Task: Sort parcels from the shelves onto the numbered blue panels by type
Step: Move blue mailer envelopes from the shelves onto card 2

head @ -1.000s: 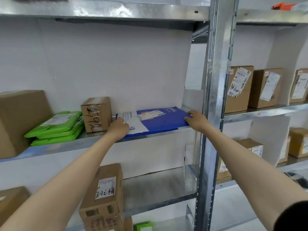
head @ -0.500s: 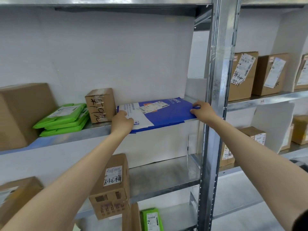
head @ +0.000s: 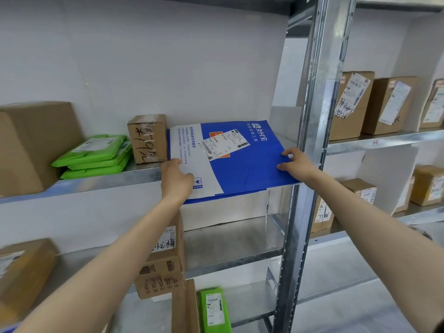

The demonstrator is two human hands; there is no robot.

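A flat blue and white mailer bag [head: 242, 164] with a shipping label lies on the upper metal shelf [head: 101, 182], its near edge hanging past the shelf lip. My left hand [head: 176, 179] grips its white left corner, thumb on top. At the blue right edge my right hand [head: 296, 164] pinches the bag, close to the steel upright [head: 310, 131]. No numbered blue panel is in view.
A small brown box [head: 147, 138] and stacked green mailers [head: 96, 156] sit left of the bag, then a large carton [head: 31, 145]. Cartons [head: 165, 258] and a green parcel [head: 213, 308] fill lower shelves. More brown boxes [head: 389, 104] stand in the right bay.
Both hands have drawn the blue bag toward me, so it now overhangs the shelf edge. The view has tilted down and moved closer.
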